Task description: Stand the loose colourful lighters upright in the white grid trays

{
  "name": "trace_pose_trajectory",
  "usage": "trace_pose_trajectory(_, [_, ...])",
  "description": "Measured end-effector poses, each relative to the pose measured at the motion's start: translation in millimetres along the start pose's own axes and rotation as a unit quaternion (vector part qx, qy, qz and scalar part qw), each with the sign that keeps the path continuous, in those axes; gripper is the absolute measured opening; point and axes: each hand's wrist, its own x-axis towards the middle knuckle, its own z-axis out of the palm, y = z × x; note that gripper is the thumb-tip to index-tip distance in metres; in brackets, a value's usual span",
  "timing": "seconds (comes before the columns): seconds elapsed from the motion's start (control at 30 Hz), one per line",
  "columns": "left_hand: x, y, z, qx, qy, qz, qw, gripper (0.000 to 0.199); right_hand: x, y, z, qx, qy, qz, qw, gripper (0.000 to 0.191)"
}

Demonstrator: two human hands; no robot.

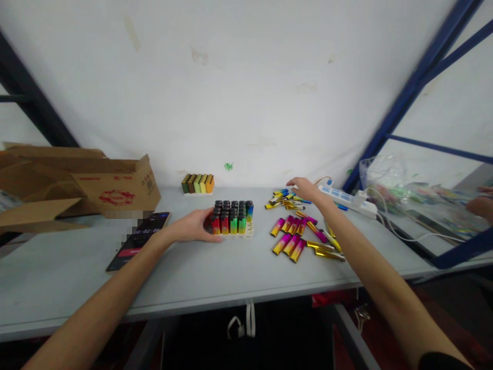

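My left hand [198, 226] grips the left side of a white tray [246, 232], its thumb along the front edge and its other fingers partly hidden. Upright lighters [229, 218] stand in rows in this tray, red, orange, green and blue with black tops. Farther right, my right hand [306, 190] hovers at the back of the table with fingers stretched out, over a loose pile of blue and gold lighters [287, 200]. No lighter shows in its fingers. Nearer to me lie several pink and gold lighters [290, 244] on their sides, partly beside my right forearm.
A second tray of green, brown and orange lighters [198, 184] stands against the wall. Left are an open cardboard box [119, 192] and a phone [144, 234]. A white power strip [348, 200] with cables lies right. Another person's hand [481, 205] shows beyond the blue frame [400, 108].
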Motion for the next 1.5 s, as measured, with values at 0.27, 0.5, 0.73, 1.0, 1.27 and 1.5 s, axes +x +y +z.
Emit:
trace_pose_trajectory(0.27, [-1.1,1.4,-0.4,-0.011,-0.001,0.004,1.000,0.078,14.6,-9.4,19.6,-0.028,-0.094,-0.066,0.993,0.049])
trace_pose_trajectory(0.5, [-0.3,-0.9,1.2,0.008,-0.001,-0.009,1.000,0.079,12.3,-13.6,9.4,-0.058,-0.146,-0.096,0.983,0.043])
trace_pose_trajectory(0.73, [-0.8,-0.7,0.9,0.004,-0.007,-0.006,1.000,0.078,4.0,-18.2,5.3,-0.067,-0.155,-0.108,0.980,0.033])
trace_pose_trajectory(1.0, [-1.7,4.6,-0.8,-0.007,-0.015,-0.013,1.000,0.079,-4.9,0.1,-4.3,0.014,-0.131,-0.092,0.987,0.035])
trace_pose_trajectory(1.27, [-0.7,0.6,0.4,-0.013,-0.013,-0.009,1.000,0.081,-49.7,-15.3,-26.8,0.184,-0.062,-0.076,0.978,0.046])
trace_pose_trajectory(1.5, [-0.2,-2.6,2.2,-0.016,-0.010,-0.006,1.000,0.081,-59.7,-56.6,-28.5,0.213,-0.114,-0.117,0.963,0.047])
